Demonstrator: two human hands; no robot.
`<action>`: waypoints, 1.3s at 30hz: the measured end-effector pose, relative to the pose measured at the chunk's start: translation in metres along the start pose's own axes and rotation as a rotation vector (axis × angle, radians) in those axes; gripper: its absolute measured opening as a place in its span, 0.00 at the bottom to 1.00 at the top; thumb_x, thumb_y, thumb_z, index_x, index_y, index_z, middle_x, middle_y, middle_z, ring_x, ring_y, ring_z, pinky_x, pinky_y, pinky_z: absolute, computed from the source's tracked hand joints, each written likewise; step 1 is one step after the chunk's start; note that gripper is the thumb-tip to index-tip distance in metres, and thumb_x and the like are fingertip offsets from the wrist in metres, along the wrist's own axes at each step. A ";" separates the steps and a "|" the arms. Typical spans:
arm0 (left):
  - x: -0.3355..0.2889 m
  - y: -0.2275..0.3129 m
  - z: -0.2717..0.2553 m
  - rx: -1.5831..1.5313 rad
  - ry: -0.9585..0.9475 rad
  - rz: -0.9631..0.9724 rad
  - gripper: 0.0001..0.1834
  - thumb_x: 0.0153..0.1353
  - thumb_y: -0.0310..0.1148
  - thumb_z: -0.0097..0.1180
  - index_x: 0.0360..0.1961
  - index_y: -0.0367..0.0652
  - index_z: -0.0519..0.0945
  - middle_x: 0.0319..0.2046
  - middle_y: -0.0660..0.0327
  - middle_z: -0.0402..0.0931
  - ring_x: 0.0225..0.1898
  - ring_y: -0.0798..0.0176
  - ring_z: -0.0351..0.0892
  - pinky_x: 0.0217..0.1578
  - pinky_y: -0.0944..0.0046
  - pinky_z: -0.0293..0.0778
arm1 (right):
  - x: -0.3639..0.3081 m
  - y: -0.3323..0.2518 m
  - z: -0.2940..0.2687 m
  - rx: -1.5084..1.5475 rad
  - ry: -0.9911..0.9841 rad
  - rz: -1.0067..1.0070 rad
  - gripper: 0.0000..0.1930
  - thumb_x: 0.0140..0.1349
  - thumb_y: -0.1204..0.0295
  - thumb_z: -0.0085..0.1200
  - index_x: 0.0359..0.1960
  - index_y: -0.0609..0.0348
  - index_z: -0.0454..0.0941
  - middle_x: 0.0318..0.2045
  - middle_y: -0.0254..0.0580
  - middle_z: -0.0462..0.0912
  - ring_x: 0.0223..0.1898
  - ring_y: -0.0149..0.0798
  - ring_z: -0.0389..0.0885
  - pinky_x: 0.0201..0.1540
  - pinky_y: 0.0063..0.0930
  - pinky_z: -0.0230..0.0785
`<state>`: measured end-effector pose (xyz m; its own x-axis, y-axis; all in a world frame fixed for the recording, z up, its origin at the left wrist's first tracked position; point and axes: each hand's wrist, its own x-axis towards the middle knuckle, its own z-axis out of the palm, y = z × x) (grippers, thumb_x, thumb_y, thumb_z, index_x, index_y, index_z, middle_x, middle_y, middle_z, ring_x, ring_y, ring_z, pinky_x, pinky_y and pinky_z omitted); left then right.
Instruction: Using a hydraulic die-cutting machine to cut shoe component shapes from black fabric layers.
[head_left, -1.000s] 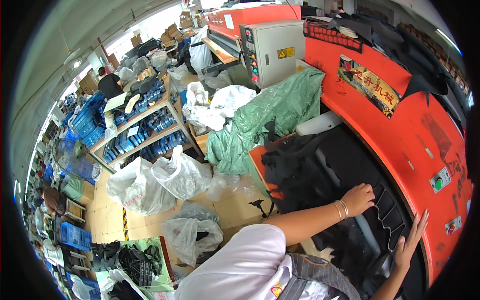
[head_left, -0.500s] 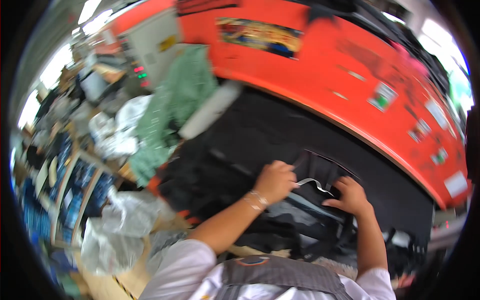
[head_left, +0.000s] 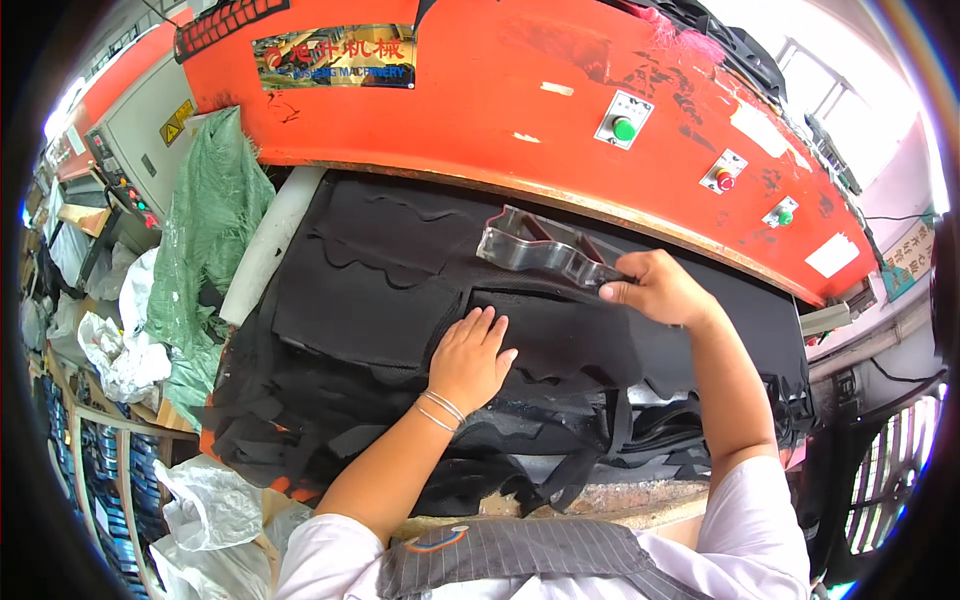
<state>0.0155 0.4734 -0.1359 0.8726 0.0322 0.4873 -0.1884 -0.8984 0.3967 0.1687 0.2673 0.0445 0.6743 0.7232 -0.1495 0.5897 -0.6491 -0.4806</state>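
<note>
My right hand (head_left: 664,290) grips one end of a metal cutting die (head_left: 548,258), a bent steel band with a wavy long side. The die is tilted, and its far end reaches left over the black sheet material (head_left: 365,310); whether it touches the material, I cannot tell. My left hand (head_left: 468,362) lies flat on the black material with its fingers spread, holding nothing. Close to its fingertips, the sheet shows a cut edge with a narrow gap. Wavy cut lines run through the sheet to the left.
Behind the material stands an orange machine beam (head_left: 480,110) with green and red push buttons. A pale roll (head_left: 275,245) and a green woven sack (head_left: 205,220) lie at the left. Black offcuts (head_left: 330,440) hang along the near edge, beside clear plastic bags (head_left: 210,505).
My left hand has left the die and now rests flat on the material. The die, level between both hands before, is now tilted in my right hand. The view has shifted.
</note>
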 end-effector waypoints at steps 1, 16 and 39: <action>0.005 -0.002 -0.001 -0.008 0.009 0.005 0.23 0.61 0.45 0.54 0.50 0.38 0.78 0.49 0.51 0.78 0.58 0.50 0.72 0.59 0.52 0.65 | 0.006 0.013 -0.002 -0.174 0.080 -0.208 0.17 0.57 0.63 0.63 0.22 0.65 0.74 0.23 0.43 0.73 0.29 0.39 0.72 0.34 0.33 0.66; 0.067 -0.086 -0.005 0.121 -0.155 -0.247 0.28 0.52 0.47 0.63 0.54 0.49 0.79 0.37 0.64 0.75 0.44 0.55 0.70 0.46 0.57 0.69 | 0.066 0.086 0.101 -0.509 0.283 -0.231 0.14 0.51 0.58 0.63 0.25 0.56 0.80 0.32 0.34 0.81 0.41 0.41 0.75 0.50 0.38 0.66; 0.097 -0.097 -0.020 0.137 -0.487 -0.441 0.60 0.42 0.66 0.64 0.69 0.39 0.57 0.50 0.52 0.72 0.56 0.50 0.69 0.54 0.54 0.72 | 0.034 0.128 0.111 0.087 0.632 0.111 0.18 0.55 0.65 0.64 0.48 0.48 0.81 0.60 0.64 0.69 0.63 0.55 0.68 0.60 0.39 0.64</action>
<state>0.1093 0.5723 -0.1116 0.9646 0.2364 -0.1169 0.2630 -0.8949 0.3606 0.2181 0.2350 -0.1184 0.8763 0.3579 0.3224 0.4815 -0.6713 -0.5636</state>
